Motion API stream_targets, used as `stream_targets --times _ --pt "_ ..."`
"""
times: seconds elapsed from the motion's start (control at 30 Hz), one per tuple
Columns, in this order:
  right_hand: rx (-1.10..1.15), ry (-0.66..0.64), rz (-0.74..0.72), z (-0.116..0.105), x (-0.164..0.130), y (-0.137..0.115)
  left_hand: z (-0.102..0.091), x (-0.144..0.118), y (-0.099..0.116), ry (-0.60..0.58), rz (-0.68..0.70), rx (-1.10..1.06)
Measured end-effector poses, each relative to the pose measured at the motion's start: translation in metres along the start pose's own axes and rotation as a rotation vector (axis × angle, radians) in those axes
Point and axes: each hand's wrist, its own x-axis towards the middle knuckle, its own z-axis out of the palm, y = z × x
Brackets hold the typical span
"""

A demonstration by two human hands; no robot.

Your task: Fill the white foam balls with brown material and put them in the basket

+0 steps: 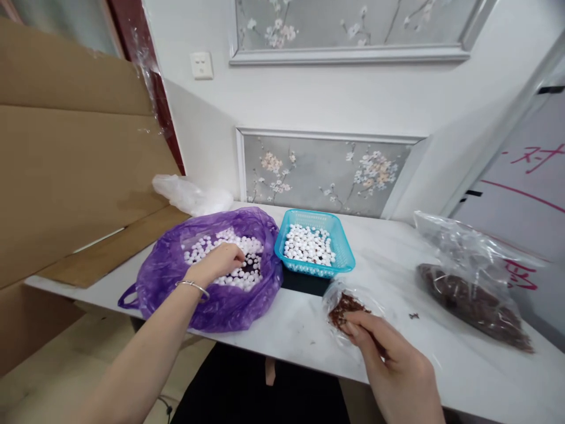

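Red handwritten marks are seen on the white board [529, 194] leaning at the far right. One character near its upper edge can be read as "对" [542, 158], preceded by a short dash. A long red line is drawn beneath it. Further red strokes lower down are partly hidden behind a clear plastic bag [472, 277] and cannot be read. No other text is found.

left fingers [236, 254] hidden among white beads [247, 277]
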Motion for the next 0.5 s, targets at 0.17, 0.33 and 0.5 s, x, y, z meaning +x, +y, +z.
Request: stream_targets --times 0.17,0.33,0.5 --pt "-0.028 0.002 -0.052 -0.008 0.001 -0.001 0.013 0.001 -0.007 -0.087 -0.055 0.037" --pt "0.012 0.050 0.002 -0.007 0.001 -0.002 0.012 0.000 -0.010 -0.032 -0.061 -0.051" --pt "0.115 0.137 0.085 0.003 -0.001 -0.007 0.002 -0.012 0.007 0.122 -0.068 -0.326"
